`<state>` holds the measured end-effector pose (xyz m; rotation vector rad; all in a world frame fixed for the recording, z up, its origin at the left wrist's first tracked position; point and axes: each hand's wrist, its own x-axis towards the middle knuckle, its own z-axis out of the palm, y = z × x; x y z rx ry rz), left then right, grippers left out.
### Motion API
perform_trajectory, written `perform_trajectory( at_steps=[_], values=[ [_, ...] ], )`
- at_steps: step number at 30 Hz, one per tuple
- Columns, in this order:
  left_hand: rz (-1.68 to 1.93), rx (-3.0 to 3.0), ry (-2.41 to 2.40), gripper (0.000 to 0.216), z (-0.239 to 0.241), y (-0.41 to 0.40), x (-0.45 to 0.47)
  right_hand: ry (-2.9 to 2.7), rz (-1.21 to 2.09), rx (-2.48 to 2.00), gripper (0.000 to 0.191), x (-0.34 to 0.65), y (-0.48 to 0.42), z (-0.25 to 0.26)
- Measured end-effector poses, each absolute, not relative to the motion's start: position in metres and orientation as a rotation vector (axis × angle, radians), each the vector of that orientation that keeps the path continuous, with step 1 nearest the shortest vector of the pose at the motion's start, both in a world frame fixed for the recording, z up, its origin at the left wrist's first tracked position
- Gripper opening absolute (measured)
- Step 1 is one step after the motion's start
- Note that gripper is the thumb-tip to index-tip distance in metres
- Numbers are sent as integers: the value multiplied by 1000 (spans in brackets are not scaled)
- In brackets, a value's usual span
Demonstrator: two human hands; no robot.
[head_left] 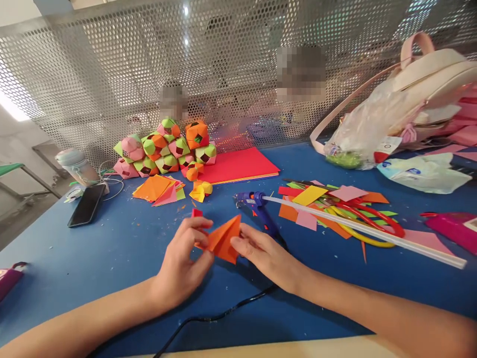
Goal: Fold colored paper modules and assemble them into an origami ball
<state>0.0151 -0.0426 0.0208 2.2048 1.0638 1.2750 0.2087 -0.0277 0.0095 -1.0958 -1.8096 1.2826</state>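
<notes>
Between my two hands is a folded piece of orange paper [225, 240], creased into pointed flaps and lifted above the blue table [122, 258]. My left hand [188, 258] pinches its left end with the fingertips. On its right edge, the thumb and fingers of my right hand [263, 252] are closed. A small red paper piece [197, 213] shows just behind my left fingers. Beyond my right hand lies a blue glue gun [257, 203] with a long white glue stick [357, 229] sticking out of its back.
Folded paper balls [156, 149] are piled at the back beside a red paper stack [238, 166]. Loose paper squares [156, 189], a phone [87, 205] and a cup [76, 166] are at left. Scissors [391, 223] lie among paper scraps. A black cord [219, 316] crosses the front.
</notes>
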Motion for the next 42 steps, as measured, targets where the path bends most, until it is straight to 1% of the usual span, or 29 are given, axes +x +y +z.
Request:
perform_trajectory(
  at_steps=[3, 7, 10, 14, 19, 21, 23, 26, 28, 31, 37, 42],
  values=[
    [1141, 2185, 1026, 14, 19, -55, 18, -1768, 1285, -1022, 30, 206, -31, 8],
    [1052, 1741, 1142, 4, 12, -56, 25, -1851, 1214, -1094, 19, 208, -31, 8],
    [964, 1537, 1226, 10, 6, -48, 28, -1971, 1133, -1148, 17, 209, -27, 7],
    [850, 1516, 1333, 14, 0, -34, 24, -2077, 914, -1212, 12, 209, -20, -1],
    [816, 1832, 1417, 10, 1, -20, 13, -2152, 614, -1191, 17, 210, -12, -13],
    [788, 1921, 1427, 9, 1, -17, 10, -2201, 528, -1153, 15, 211, -11, -16],
    [772, 2007, 1406, 10, 0, -15, 8, -2225, 493, -1108, 12, 211, -11, -17],
    [775, 2142, 1347, 13, -2, -13, 7, -2206, 467, -1018, 20, 212, -11, -18],
    [758, 2196, 1325, 15, -3, -12, 5, -2191, 430, -951, 21, 213, -11, -20],
    [731, 2231, 1293, 17, -4, -9, 3, -2254, 328, -817, 16, 214, -10, -21],
    [767, 2175, 1363, 18, -6, -4, 2, -2515, 68, -628, 27, 216, -14, -19],
    [739, 2139, 1392, 14, -5, -5, 3, -2600, -2, -595, 30, 214, -14, -12]
  ],
)
